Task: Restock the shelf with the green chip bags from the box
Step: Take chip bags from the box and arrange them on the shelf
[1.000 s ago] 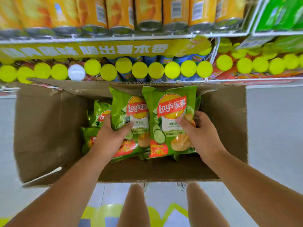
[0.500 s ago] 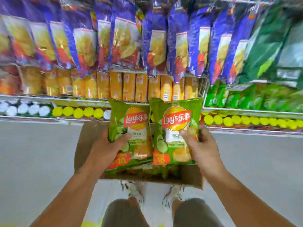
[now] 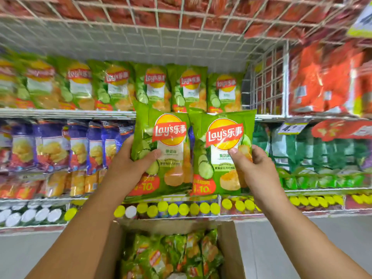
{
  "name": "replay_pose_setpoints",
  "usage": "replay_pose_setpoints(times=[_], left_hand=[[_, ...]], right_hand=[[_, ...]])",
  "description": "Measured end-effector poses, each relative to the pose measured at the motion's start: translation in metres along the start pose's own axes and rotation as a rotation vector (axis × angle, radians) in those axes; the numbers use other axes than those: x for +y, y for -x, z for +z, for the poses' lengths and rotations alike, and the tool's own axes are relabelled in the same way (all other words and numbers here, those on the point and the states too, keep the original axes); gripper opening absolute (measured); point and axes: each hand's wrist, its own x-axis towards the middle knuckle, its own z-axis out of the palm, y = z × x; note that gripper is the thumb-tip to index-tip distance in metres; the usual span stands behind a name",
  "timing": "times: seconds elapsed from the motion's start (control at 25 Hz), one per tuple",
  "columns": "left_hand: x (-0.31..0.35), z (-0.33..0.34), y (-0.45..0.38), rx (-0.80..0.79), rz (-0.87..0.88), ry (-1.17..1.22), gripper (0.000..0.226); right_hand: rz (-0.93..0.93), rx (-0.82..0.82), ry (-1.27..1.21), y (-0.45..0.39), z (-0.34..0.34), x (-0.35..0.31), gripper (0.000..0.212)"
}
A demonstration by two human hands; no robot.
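Left hand (image 3: pixel 128 164) gripping left green bag (image 3: pixel 163 154), right hand (image 3: pixel 253 168) pinching right green bag (image 3: pixel 219 154) (both upright, arms raised)

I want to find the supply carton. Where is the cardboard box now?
In the head view, the cardboard box is at bottom centre on the floor, between the forearms, below the two held green Lay's bags, with more green bags inside.

two held bags (image 3: pixel 201 154) side by side before shelf (image 3: pixel 66 113) | box (image 3: pixel 229 248) below, bags inside
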Motion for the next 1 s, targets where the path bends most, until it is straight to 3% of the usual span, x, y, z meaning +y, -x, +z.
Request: replay_pose_setpoints(times=[0.24,0.4,0.44,0.6,0.72,0.84,0.88,0.92,1.0], left_hand=[[0.063,-0.003,-0.046,-0.016,0.149,0.051,0.041],[0.096,0.019,-0.082,-0.008,0.2,0.052,0.066],[0.104,0.027,-0.087,-0.008,0.197,0.055,0.066],[0.135,0.061,-0.131,0.002,0.163,0.022,0.03],[0.14,0.087,-0.177,-0.004,0.086,0.082,0.027],[0.126,0.113,-0.22,-0.043,-0.003,0.057,0.046],[0.121,0.123,-0.232,-0.076,-0.025,0.041,0.065],[0.115,0.13,-0.241,-0.101,-0.052,0.042,0.086],[0.105,0.14,-0.249,-0.115,-0.115,0.071,0.098]], right_hand=[[-0.09,0.034,-0.034,-0.034,-0.008,-0.064,0.021],[-0.098,0.025,-0.068,-0.091,-0.027,-0.086,0.024],[-0.094,0.017,-0.073,-0.107,-0.033,-0.091,0.025],[-0.051,0.002,-0.057,-0.177,-0.055,-0.094,0.025],[-0.045,0.02,0.015,-0.231,-0.06,-0.081,0.038],[-0.034,0.044,0.098,-0.272,-0.055,-0.066,0.032],[-0.021,0.048,0.147,-0.282,-0.052,-0.06,0.031],[-0.007,0.041,0.222,-0.289,-0.049,-0.055,0.034],[0.039,0.035,0.404,-0.299,-0.044,-0.049,0.044]])
